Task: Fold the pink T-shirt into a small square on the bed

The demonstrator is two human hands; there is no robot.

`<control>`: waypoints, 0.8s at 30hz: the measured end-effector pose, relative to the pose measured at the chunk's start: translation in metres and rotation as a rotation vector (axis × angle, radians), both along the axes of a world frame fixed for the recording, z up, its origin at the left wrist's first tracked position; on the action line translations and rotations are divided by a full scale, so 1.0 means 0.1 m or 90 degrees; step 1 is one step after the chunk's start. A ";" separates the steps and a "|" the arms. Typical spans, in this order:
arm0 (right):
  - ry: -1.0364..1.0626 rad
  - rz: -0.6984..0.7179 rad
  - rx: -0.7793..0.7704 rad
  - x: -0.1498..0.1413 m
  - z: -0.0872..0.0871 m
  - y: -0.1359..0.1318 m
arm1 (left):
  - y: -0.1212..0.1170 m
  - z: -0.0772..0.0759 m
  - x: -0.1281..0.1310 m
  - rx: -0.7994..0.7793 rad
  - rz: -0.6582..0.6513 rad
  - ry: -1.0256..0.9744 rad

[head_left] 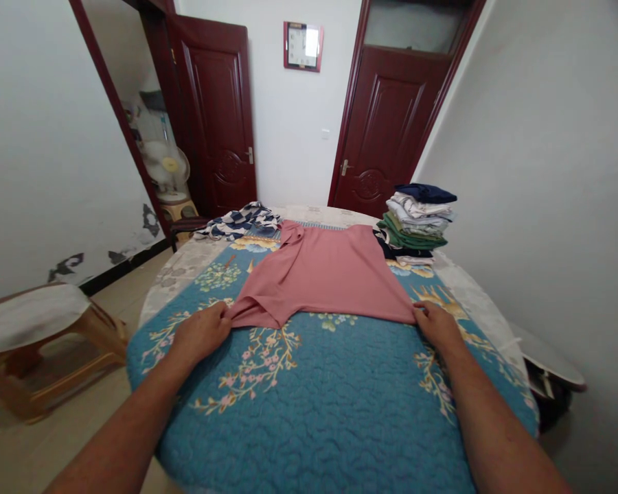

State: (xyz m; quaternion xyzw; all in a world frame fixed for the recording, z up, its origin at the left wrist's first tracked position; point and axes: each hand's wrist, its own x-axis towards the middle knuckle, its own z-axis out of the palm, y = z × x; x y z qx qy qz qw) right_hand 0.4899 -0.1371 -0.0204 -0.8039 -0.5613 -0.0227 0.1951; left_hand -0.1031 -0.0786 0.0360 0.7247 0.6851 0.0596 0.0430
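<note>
Pink short-sleeved shirt (pixel 322 271) lies spread flat on a round blue quilted cover (pixel 309 418) printed with yellow and pink flowers, toward the far side of that cover from the person. Its near edge runs straight across, left to right, between the two forearms, and this crosswise line is the garment's longest span; the body narrows away from the person toward a bunched sleeve or fold at the far left.

The left grip (pixel 202 334) sits at the near left corner, fingers closed together on a small gathered fold of the pink fabric. The right grip (pixel 439 327) sits at the near right corner, fingers curled down on the hem; whether they pinch the cloth or only press on it, I cannot tell. Neither hand is clearly nearer, since each stands at its own end of the edge, with bare quilt in front of the shirt and between the wrists.

Beyond the shirt, a blue-and-white checked garment (pixel 239 221) lies crumpled at the far left, just touching it. A stack of folded clothes (pixel 417 223), topped by a navy piece, stands at the far right, its lower layers beside the shirt's far right corner.
</note>
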 end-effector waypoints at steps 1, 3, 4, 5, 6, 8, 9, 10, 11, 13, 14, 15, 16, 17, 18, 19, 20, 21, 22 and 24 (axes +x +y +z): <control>0.003 0.000 -0.002 0.00 0.01 0.00 | -0.01 0.00 -0.01 0.002 -0.013 -0.014; 0.010 0.000 -0.007 -0.01 0.01 -0.01 | 0.01 0.01 0.00 0.014 -0.038 -0.065; 0.011 0.001 -0.008 -0.02 0.01 -0.01 | 0.03 0.02 0.01 0.031 -0.051 -0.096; 0.011 0.002 -0.008 -0.02 0.01 -0.01 | 0.06 0.03 0.02 0.057 -0.068 -0.122; 0.009 0.003 -0.007 -0.03 0.01 -0.01 | 0.10 0.03 0.05 0.089 -0.088 -0.138; 0.007 0.001 -0.005 -0.04 0.01 -0.01 | 0.21 0.03 0.10 0.143 -0.135 -0.134; 0.006 0.001 -0.004 -0.04 0.01 -0.01 | 0.26 0.02 0.14 0.152 -0.157 -0.119; 0.007 0.001 -0.002 -0.04 0.01 -0.01 | 0.31 0.00 0.16 0.143 -0.172 -0.102; 0.007 0.001 0.003 -0.05 0.01 0.00 | 0.35 -0.02 0.19 0.125 -0.180 -0.086; 0.009 -0.002 0.017 -0.04 0.02 0.00 | 0.40 -0.05 0.19 0.098 -0.185 -0.078; 0.011 -0.004 0.026 -0.04 0.02 0.00 | 0.40 -0.07 0.17 0.104 -0.189 -0.093; 0.014 -0.006 0.035 -0.03 0.02 -0.01 | 0.38 -0.08 0.13 0.125 -0.197 -0.118; 0.018 -0.006 0.042 -0.03 0.02 -0.01 | 0.36 -0.09 0.07 0.155 -0.206 -0.145; 0.020 -0.005 0.046 -0.03 0.03 -0.01 | 0.33 -0.10 0.01 0.183 -0.220 -0.167; 0.021 -0.003 0.047 -0.03 0.03 -0.01 | 0.30 -0.11 -0.05 0.198 -0.240 -0.179; 0.019 -0.002 0.044 -0.04 0.03 -0.01 | 0.26 -0.13 -0.11 0.198 -0.262 -0.177; 0.015 -0.003 0.037 -0.04 0.03 -0.01 | 0.24 -0.14 -0.15 0.188 -0.281 -0.168; 0.010 -0.005 0.028 -0.05 0.03 -0.01 | 0.21 -0.16 -0.19 0.176 -0.293 -0.158; 0.002 -0.007 0.018 -0.05 0.03 -0.01 | 0.19 -0.17 -0.20 0.172 -0.294 -0.155; -0.011 -0.013 0.005 -0.06 0.04 -0.02 | 0.17 -0.19 -0.19 0.208 -0.269 -0.163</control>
